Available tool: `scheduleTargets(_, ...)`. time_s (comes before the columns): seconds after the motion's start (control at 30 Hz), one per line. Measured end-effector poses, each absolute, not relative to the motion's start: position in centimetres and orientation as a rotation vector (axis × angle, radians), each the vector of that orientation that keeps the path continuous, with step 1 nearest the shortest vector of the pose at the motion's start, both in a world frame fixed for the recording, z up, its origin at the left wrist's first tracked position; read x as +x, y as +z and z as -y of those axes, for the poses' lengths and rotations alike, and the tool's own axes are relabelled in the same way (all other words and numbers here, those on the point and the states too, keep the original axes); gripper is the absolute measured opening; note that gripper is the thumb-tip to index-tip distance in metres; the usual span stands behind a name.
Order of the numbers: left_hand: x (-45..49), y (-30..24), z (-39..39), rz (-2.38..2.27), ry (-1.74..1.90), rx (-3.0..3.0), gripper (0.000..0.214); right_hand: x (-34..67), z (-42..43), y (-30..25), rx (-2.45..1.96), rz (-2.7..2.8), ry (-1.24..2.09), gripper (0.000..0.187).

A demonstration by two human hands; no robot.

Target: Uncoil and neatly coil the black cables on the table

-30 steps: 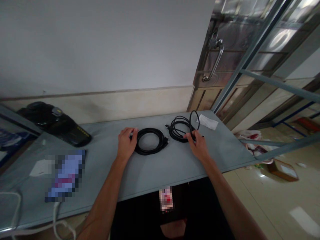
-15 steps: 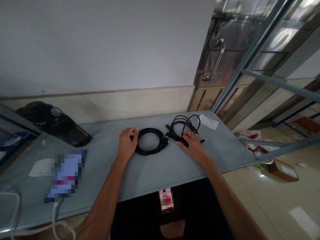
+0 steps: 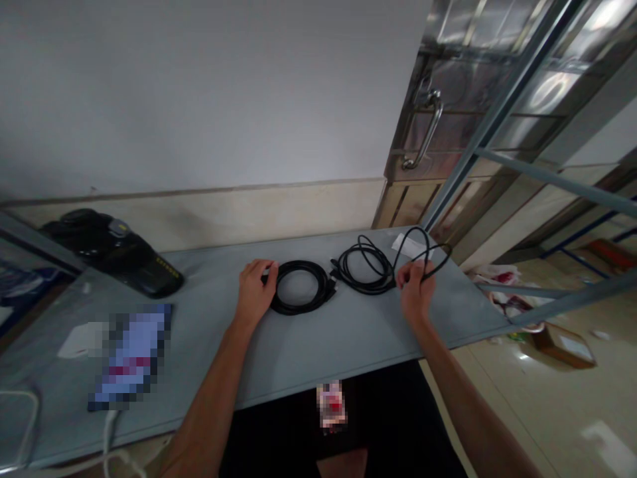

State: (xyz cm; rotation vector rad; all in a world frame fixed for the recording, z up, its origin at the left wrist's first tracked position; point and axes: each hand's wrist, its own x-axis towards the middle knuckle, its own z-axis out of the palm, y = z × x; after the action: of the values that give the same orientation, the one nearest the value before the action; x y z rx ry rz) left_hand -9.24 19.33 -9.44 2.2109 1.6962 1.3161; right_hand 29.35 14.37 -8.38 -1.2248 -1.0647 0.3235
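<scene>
A neat coil of black cable (image 3: 301,287) lies on the grey table (image 3: 318,338). My left hand (image 3: 255,292) rests on the coil's left side with fingers curled over it. To the right lies a looser black cable bundle (image 3: 365,265). My right hand (image 3: 417,292) is closed in a pinch on a loop of that loose cable, lifted off the table near the right end.
A black device (image 3: 114,255) sits at the back left by the wall. A blurred flat packet (image 3: 132,355) and a white cord (image 3: 107,425) lie at the front left. A white paper slip (image 3: 405,242) lies behind the loose cable. A metal door and shelf frame (image 3: 497,159) stand right.
My right hand has moved right from the loose bundle, closed on one strand and pulled a loop out toward the table's right end. My left hand stays on the neat coil.
</scene>
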Motion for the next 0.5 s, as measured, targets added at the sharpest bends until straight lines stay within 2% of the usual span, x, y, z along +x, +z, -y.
scheduleTargets(0.1, -9.3, -9.4, -19.4, -1.696, 1.332, 2.2, 0.035, 30.1, -14.5, -5.2, -1.028, 0.927, 0.359, 0.054)
scheduleTargets(0.37, -9.2, -9.2, -19.2, -1.661, 1.376, 2.202, 0.034, 31.4, -14.0, 6.8, -0.668, 0.891, 0.131, 0.05)
scheduleTargets(0.5, -8.8, -8.6, -18.7, -1.586, 1.427, 2.225, 0.031, 31.2, -13.9, 11.7, -0.505, 0.898, 0.087, 0.037)
